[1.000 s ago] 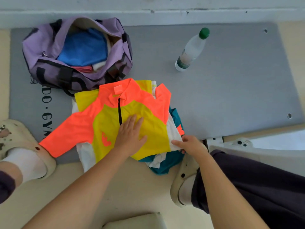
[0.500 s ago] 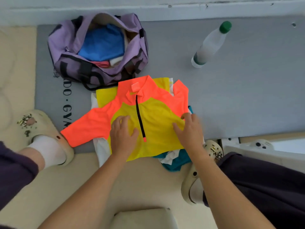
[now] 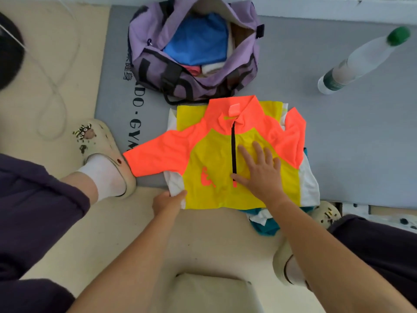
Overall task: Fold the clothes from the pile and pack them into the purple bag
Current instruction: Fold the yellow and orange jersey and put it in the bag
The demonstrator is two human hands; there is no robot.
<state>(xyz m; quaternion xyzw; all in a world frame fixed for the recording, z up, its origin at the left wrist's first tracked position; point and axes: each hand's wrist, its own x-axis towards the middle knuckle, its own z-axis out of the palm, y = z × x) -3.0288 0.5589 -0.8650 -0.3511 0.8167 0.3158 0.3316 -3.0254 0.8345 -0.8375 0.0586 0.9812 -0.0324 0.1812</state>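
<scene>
Right hand (image 3: 261, 175) flat on orange-yellow zip top (image 3: 214, 163).

The person wears dark purple-black trousers (image 3: 38, 199), white socks (image 3: 102, 175) and cream clog shoes (image 3: 99, 141) with small charms on the uppers. Both arms are bare to past the elbow, with no sleeves, rings or watch visible.
</scene>
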